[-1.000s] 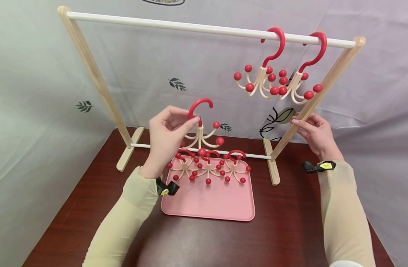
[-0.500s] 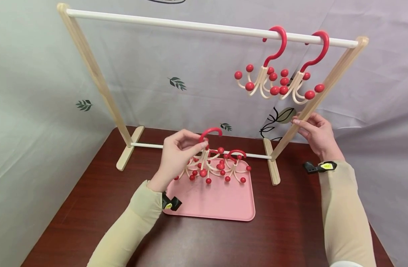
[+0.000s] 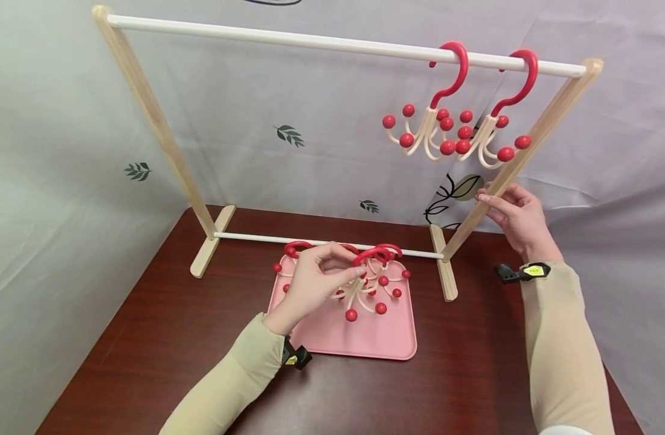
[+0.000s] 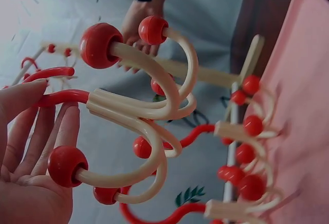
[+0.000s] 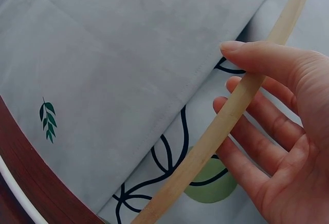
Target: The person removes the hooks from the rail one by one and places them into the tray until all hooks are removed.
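The held hook looks glossy plastic, the post smooth wood.

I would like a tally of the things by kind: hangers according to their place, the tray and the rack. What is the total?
Hangers on the rack's top bar: 2
Hanger in the left hand: 1
Hangers on the pink tray: 3
Pink tray: 1
Rack: 1
Total: 8

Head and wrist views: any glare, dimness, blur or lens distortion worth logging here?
Head view: bright, a soft sheen on the near tabletop; left wrist view: dimmer, the distant right hand blurred; right wrist view: also dim, the wooden post bowed, apparently by the lens.
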A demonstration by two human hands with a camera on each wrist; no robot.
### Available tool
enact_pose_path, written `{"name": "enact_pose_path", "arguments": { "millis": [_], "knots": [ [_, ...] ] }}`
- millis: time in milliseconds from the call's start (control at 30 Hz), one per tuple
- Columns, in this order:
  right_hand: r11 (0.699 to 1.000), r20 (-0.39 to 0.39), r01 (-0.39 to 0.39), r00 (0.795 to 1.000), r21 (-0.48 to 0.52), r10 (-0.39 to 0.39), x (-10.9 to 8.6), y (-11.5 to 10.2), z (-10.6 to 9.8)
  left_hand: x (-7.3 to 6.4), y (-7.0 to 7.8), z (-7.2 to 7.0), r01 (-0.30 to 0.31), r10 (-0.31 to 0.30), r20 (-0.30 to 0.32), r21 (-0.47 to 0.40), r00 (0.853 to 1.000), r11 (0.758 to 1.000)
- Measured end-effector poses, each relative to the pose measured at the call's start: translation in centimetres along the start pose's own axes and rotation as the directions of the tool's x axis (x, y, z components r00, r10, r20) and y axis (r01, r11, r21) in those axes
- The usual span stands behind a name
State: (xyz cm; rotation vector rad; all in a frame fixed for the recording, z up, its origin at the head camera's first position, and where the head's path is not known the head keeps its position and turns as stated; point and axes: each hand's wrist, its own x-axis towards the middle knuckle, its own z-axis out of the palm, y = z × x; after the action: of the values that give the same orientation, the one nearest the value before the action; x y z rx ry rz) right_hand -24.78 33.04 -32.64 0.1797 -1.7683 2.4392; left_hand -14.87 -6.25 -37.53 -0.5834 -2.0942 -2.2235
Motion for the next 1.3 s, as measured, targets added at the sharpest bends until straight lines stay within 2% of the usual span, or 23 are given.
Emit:
{"name": "enact_pose_path", "arguments": {
  "millis": [133,300,567,867,1067,1300],
  "knots": [
    [1.000,-0.006,-0.004,1.000,-0.010,0.003,0.0,0.0,0.0,-0.5,-0.9,1.0,0.030,-0.028,0.059,-0.034,0.998,0.999],
    [1.000,-0.012,-0.011,1.000,-0.017,0.011,0.0,0.0,0.1,-1.0,-1.7,2.3,0.040,-0.030,0.129,-0.079,0.991,0.996],
    [1.000,-0.008,-0.010,1.000,0.006,0.010,0.0,0.1,0.1,-1.8,-3.5,3.6,0.080,-0.071,0.169,-0.047,0.983,0.996],
    [1.000,-0.010,-0.006,1.000,0.003,0.006,0.2,0.0,0.1,-2.2,-5.2,4.3,0.155,-0.144,0.121,-0.089,0.982,0.984],
    [1.000,-0.002,0.004,1.000,0.007,-0.004,0.2,0.0,0.2,-2.5,-6.1,4.2,0.172,-0.165,0.082,-0.096,0.983,0.980],
    [1.000,0.000,0.007,1.000,0.006,-0.007,0.1,0.0,0.2,-2.8,-6.8,4.3,0.216,-0.207,0.066,-0.182,0.976,0.959]
  ]
}}
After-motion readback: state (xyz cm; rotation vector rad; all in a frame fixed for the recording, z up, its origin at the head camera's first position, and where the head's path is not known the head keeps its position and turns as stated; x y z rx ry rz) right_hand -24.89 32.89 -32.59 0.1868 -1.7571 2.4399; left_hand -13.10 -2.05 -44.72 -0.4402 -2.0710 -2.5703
